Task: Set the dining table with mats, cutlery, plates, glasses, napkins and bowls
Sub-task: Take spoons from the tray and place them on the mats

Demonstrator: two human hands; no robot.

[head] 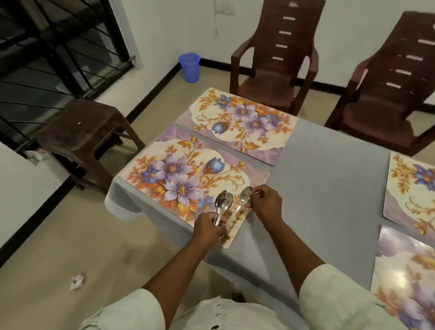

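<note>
left hand gripping spoons, right hand seemingly pinching spoon

We see mats with purple and orange flowers, a grey tabletop, shiny silver spoons, brown chairs and a blue bucket.

Spoons: steel bunch upright in left hand; single spoon pinched by right hand.
Mats: four floral, flat on grey worktop.

free: bare grey tabletop strip between floral mats | obstacles: 2 brown plastic chairs far side, brown stool left
</note>
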